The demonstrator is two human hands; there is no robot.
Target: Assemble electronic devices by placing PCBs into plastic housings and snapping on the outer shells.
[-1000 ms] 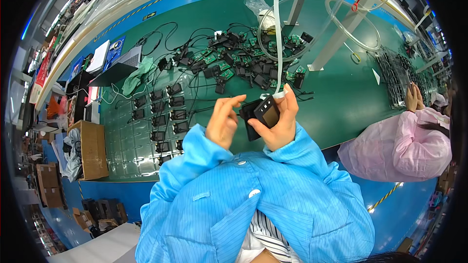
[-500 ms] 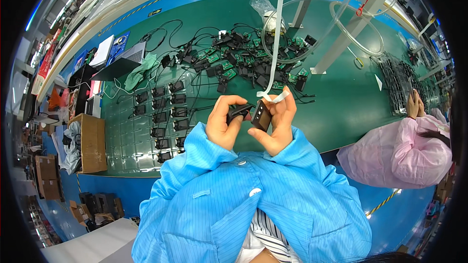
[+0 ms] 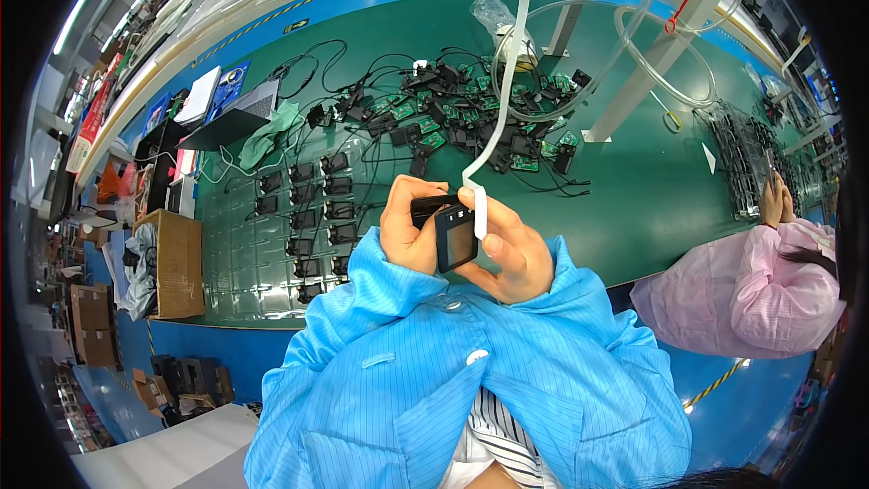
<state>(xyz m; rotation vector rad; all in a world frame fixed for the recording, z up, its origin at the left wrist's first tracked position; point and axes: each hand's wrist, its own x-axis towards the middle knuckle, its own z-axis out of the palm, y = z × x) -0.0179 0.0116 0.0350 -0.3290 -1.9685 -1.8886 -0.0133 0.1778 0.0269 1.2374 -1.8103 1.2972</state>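
Observation:
My left hand [image 3: 407,222] is closed around a dark, flat black plastic piece [image 3: 432,206], mostly hidden by the fingers. Right beside it, my right hand [image 3: 509,258] grips a small black rectangular device [image 3: 457,240] with a brownish, shiny panel and several light marks along its top edge. The two black pieces meet or overlap; whether they are joined I cannot tell. A white strip [image 3: 503,109] hangs down from above, and its bent lower end lies across my right fingers.
Beyond my hands is a heap of black units with cables and green circuit boards [image 3: 434,113]. Clear trays [image 3: 262,263] at left hold rows of black units, near a cardboard box [image 3: 178,263]. A metal post [image 3: 625,95] and a coworker in pink [image 3: 742,290] are at right.
My right hand has brought the device left against the piece in my left hand, turning its panel more toward me. The white strip's lower end now hangs down over the right fingers.

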